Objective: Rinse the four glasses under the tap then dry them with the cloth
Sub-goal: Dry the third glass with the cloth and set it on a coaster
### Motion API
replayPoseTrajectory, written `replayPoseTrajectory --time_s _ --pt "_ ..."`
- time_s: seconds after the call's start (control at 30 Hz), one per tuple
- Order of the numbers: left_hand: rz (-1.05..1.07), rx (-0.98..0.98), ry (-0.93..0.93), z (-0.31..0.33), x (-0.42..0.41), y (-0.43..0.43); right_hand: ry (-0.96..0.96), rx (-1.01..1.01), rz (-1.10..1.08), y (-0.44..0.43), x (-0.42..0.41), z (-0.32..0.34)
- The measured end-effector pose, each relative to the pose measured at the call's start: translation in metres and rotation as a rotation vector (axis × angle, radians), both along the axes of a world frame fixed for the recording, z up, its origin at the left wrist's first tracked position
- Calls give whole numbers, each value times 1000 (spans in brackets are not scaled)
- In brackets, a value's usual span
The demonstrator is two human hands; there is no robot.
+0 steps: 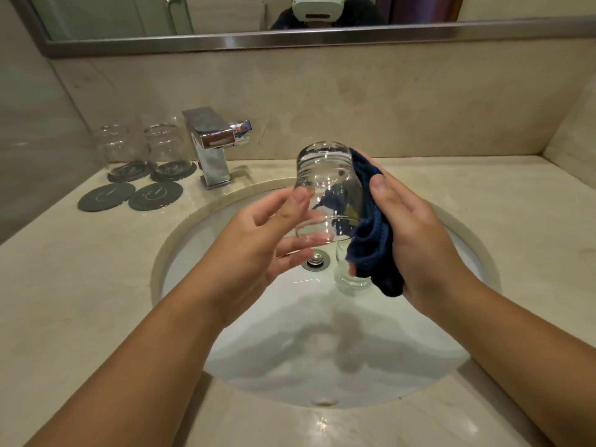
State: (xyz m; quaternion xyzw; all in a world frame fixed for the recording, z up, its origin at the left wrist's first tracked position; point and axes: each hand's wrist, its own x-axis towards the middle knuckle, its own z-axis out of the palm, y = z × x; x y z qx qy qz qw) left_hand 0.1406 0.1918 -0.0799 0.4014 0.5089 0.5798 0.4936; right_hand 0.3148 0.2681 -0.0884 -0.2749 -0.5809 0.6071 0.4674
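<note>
Over the sink I hold a clear glass (325, 185) tilted, base up and mouth down. My left hand (254, 240) holds it near the rim, thumb on the side and fingers under the mouth. My right hand (416, 233) grips a dark blue cloth (374, 246) and presses it against the glass's right side. A second glass (346, 279) stands in the basin, partly hidden by the cloth. Two more glasses (117, 146) (167, 146) stand upside down on coasters at the back left.
The chrome tap (213, 143) stands behind the white basin (322, 350), with no water running. Two bare grey coasters (106, 196) (155, 195) lie on the wet stone counter (80, 269). The drain (316, 259) sits mid-basin. A mirror (193, 14) hangs above.
</note>
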Motion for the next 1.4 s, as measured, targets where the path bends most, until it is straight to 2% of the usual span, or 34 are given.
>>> replayPoseTrajectory --time_s 0.1,0.2,0.3,0.5,0.7,0.83,1.0,1.13,1.33,1.4 --pt "-56 -15 -11 1 -1 -1 39 -52 23 1 0 -2" --pt "-4 -7 117 0 -1 0 56 -28 1 4 1 -4" --pt "102 39 154 -1 -2 3 17 54 -53 3 1 -5" --pt "86 32 182 -1 -1 2 -74 216 -71 -7 0 -3" --pt "-31 -20 -29 -2 -8 2 -28 123 -7 -2 1 -1" --pt "-119 -60 -55 -2 -9 1 -85 108 33 1 1 -4" --pt "50 -34 -119 0 -9 3 -71 191 -127 -2 10 7" --pt "186 -23 -172 2 -9 4 -95 258 -133 -13 19 14" --pt "196 -23 -154 2 -7 4 -232 448 -114 -19 8 4" --pt "187 -14 -156 2 -6 5 -303 589 -155 -18 5 -1"
